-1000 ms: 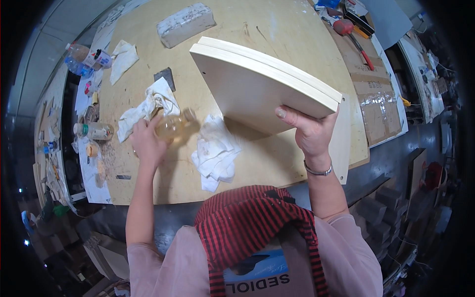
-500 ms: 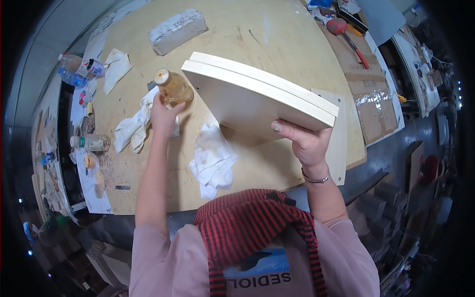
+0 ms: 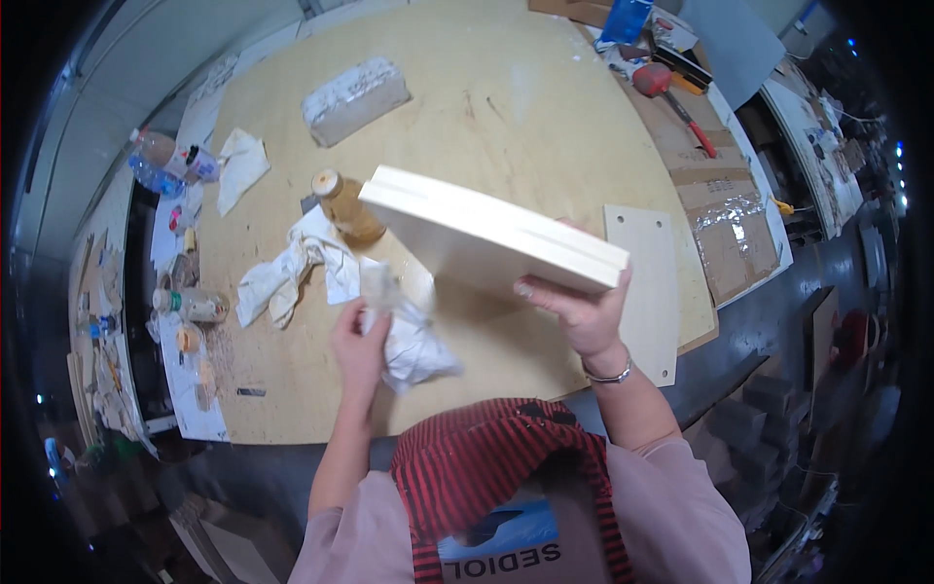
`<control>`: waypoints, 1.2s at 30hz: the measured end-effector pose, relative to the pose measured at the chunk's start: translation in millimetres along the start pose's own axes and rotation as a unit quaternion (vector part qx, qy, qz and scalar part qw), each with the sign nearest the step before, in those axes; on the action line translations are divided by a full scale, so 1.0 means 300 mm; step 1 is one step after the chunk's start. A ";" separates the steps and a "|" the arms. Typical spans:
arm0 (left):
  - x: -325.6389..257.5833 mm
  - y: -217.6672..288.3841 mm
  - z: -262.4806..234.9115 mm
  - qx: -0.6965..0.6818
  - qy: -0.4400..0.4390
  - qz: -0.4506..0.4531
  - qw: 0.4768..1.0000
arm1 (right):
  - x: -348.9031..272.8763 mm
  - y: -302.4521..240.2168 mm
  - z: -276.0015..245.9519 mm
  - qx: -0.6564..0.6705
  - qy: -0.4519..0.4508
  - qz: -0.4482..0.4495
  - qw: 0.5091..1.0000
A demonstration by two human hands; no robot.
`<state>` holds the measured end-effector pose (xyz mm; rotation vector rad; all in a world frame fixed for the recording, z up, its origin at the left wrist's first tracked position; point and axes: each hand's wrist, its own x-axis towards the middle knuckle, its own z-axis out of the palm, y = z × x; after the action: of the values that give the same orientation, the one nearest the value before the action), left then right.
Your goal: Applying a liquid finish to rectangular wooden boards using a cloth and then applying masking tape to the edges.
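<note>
cloth (image 3: 418, 352) sits pinched in left hand (image 3: 358, 347), pale boards (image 3: 477, 243) clasped in right hand (image 3: 593, 321).

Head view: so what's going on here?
A person is working at a table with both bare hands. The right hand holds up some pale boards, stacked and tilted. The left hand grips a crumpled white cloth by one end. A bottle of amber liquid stands untouched by a second cloth, and a block lies farther back.
</note>
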<state>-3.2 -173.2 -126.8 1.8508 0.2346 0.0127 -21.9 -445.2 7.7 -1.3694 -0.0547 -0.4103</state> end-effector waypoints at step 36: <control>-0.174 0.768 -0.054 0.385 -0.039 0.547 0.742 | -0.109 0.011 0.030 -0.090 -0.081 -0.184 0.975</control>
<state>-20.9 -228.7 102.7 2.5371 -1.1081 0.7521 -49.4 -428.0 -2.3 -1.5749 -0.4196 -0.6242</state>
